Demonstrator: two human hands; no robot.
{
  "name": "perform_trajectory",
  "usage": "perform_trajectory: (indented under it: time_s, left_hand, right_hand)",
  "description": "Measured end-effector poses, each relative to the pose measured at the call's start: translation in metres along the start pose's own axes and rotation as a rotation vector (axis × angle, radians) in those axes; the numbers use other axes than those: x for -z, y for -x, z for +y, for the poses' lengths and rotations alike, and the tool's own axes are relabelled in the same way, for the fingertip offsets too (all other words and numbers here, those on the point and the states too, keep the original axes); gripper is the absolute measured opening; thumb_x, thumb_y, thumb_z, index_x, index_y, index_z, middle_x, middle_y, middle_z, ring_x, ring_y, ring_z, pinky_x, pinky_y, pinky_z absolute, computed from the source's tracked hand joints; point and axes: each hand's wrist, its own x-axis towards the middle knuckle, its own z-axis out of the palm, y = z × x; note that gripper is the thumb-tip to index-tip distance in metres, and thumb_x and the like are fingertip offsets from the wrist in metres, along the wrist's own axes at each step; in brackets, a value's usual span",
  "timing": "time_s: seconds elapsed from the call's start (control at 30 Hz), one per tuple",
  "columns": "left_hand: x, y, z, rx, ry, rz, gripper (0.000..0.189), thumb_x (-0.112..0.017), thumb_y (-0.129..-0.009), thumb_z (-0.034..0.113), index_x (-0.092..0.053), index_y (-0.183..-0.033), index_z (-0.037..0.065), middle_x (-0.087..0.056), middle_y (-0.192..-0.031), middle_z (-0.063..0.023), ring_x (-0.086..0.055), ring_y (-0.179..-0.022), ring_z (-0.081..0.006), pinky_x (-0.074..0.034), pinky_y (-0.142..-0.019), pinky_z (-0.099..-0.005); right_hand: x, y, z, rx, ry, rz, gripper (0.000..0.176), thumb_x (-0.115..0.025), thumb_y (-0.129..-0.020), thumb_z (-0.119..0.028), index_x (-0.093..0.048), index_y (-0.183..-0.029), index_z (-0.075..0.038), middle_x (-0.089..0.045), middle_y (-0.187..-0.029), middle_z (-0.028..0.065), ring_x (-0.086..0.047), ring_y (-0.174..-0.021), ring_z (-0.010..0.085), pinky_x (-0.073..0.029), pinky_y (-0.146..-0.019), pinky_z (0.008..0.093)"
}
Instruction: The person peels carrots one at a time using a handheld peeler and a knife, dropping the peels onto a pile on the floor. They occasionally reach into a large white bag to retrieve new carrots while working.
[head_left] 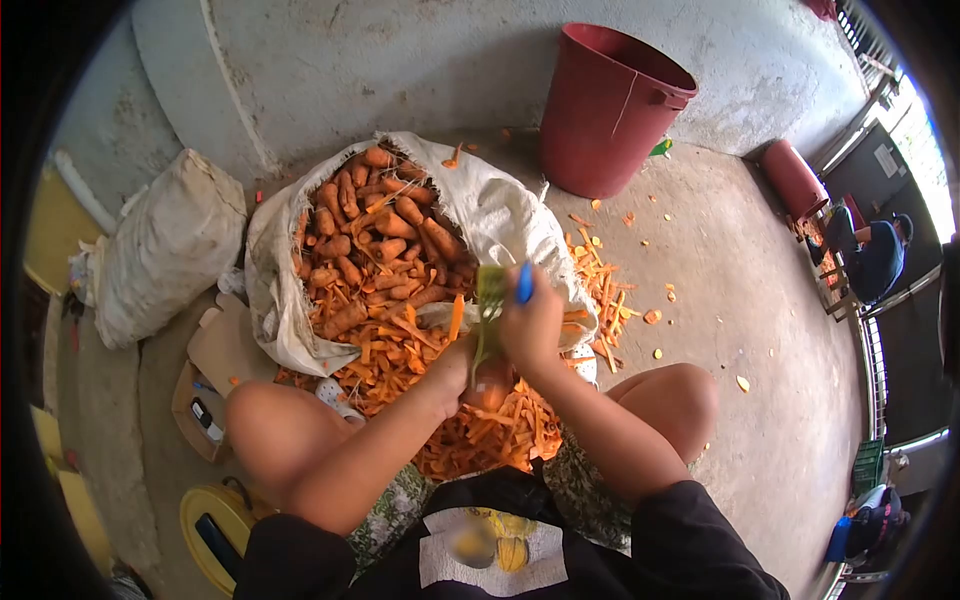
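Note:
My left hand (453, 378) is closed around a carrot (490, 388), held low over a heap of orange peelings (500, 430) between my legs. Just above it, my right hand (532, 325) is wrapped round a tool with a blue handle (525, 283); its working end is hidden. A yellow-green slotted piece (490, 295), smeared by motion, stands upright between the two hands, and I cannot tell which hand holds it. Directly ahead, a white woven sack (510, 205) lies open, full of carrots (385, 235) with peelings spilling from its near side.
A tall red bin (610, 120) stands by the wall. To the left are a stuffed white sack (170, 250), a cardboard box (225, 345) and a yellow lid (200, 540) with a phone on it. Scraps dot the floor (740, 300); another person (880, 260) sits far right.

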Motion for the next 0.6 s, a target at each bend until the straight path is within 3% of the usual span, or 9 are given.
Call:
perform_trajectory:
  time_s: [0.03,0.07,0.1,0.17,0.33,0.37,0.4,0.5,0.6]
  left_hand:
    - [0.000,-0.001,-0.003,-0.038,-0.170,-0.026,0.035,-0.034,-0.091,0.036,-0.049,-0.101,0.006,-0.059,-0.082,-0.0061,-0.059,-0.067,-0.0141,-0.050,-0.061,-0.0308]
    - [0.001,-0.002,-0.004,0.039,-0.031,-0.044,0.036,-0.032,-0.092,0.035,-0.049,-0.101,0.005,-0.059,-0.083,-0.0066,-0.059,-0.069,-0.0146,-0.050,-0.061,-0.0312]
    - [0.001,-0.001,-0.004,0.039,-0.033,-0.044,0.036,-0.032,-0.092,0.035,-0.049,-0.101,0.005,-0.059,-0.083,-0.0066,-0.059,-0.069,-0.0146,-0.050,-0.061,-0.0312]
    - [0.002,0.001,-0.001,0.024,0.007,-0.200,0.037,-0.031,-0.093,0.036,-0.050,-0.101,0.005,-0.059,-0.083,-0.0062,-0.059,-0.071,-0.0157,-0.050,-0.064,-0.0316]
    - [0.011,0.000,0.006,0.156,0.250,-0.144,0.040,-0.035,-0.090,0.042,-0.049,-0.103,0.007,-0.059,-0.084,-0.0075,-0.060,-0.071,-0.0193,-0.052,-0.064,-0.0337]
    - [0.014,-0.005,0.004,0.155,0.253,-0.141,0.040,-0.035,-0.090,0.042,-0.049,-0.103,0.007,-0.059,-0.084,-0.0075,-0.060,-0.071,-0.0193,-0.052,-0.064,-0.0337]
    - [0.017,-0.013,-0.001,0.156,0.306,-0.097,0.039,-0.036,-0.090,0.041,-0.049,-0.103,0.007,-0.059,-0.084,-0.0071,-0.060,-0.070,-0.0185,-0.053,-0.063,-0.0335]
    - [0.013,-0.005,0.000,0.095,0.248,-0.104,0.037,-0.036,-0.090,0.038,-0.049,-0.103,0.006,-0.059,-0.084,-0.0065,-0.060,-0.068,-0.0159,-0.052,-0.060,-0.0327]
    - [0.001,-0.004,-0.008,0.016,0.040,-0.023,0.040,-0.032,-0.091,0.038,-0.049,-0.103,0.004,-0.059,-0.083,-0.0075,-0.060,-0.069,-0.0160,-0.051,-0.061,-0.0307]
  right_hand:
    - [0.001,-0.015,0.010,-0.106,-0.067,0.016,0.025,-0.045,-0.088,-0.022,-0.053,-0.079,0.000,-0.055,-0.064,0.0131,-0.051,-0.057,0.0212,-0.039,-0.052,0.0340]
    - [0.006,-0.035,0.021,-0.213,-0.135,0.034,0.024,-0.045,-0.088,-0.021,-0.055,-0.084,0.001,-0.059,-0.069,0.0185,-0.058,-0.061,0.0293,-0.042,-0.054,0.0382]
    - [0.013,-0.049,0.029,-0.305,-0.104,0.087,0.028,-0.044,-0.088,-0.023,-0.054,-0.082,0.002,-0.056,-0.063,0.0183,-0.055,-0.056,0.0294,-0.040,-0.052,0.0395]
    - [0.012,-0.074,0.073,-0.346,0.054,0.233,0.029,-0.046,-0.088,-0.022,-0.052,-0.077,0.004,-0.052,-0.057,0.0137,-0.048,-0.049,0.0211,-0.036,-0.049,0.0367]
    - [0.029,-0.047,0.002,-0.398,-0.465,0.042,0.024,-0.043,-0.090,-0.019,-0.053,-0.080,-0.001,-0.051,-0.062,0.0046,-0.045,-0.050,0.0102,-0.035,-0.045,0.0276]
    - [0.026,-0.033,-0.011,-0.379,-0.487,-0.012,0.026,-0.044,-0.089,-0.022,-0.049,-0.071,-0.004,-0.042,-0.056,-0.0015,-0.035,-0.049,0.0080,-0.029,-0.046,0.0262]
    - [0.023,-0.019,-0.021,-0.313,-0.518,-0.058,0.024,-0.045,-0.089,-0.021,-0.051,-0.075,-0.003,-0.045,-0.058,-0.0007,-0.038,-0.050,0.0086,-0.032,-0.047,0.0260]
    - [0.007,0.016,-0.014,0.027,-0.058,-0.049,0.022,-0.045,-0.089,-0.019,-0.053,-0.080,0.000,-0.050,-0.060,0.0046,-0.045,-0.054,0.0112,-0.038,-0.051,0.0284]
    - [0.003,-0.008,0.001,-0.067,0.006,-0.034,0.024,-0.045,-0.089,-0.021,-0.053,-0.078,0.000,-0.048,-0.056,0.0064,-0.044,-0.053,0.0125,-0.038,-0.051,0.0301]
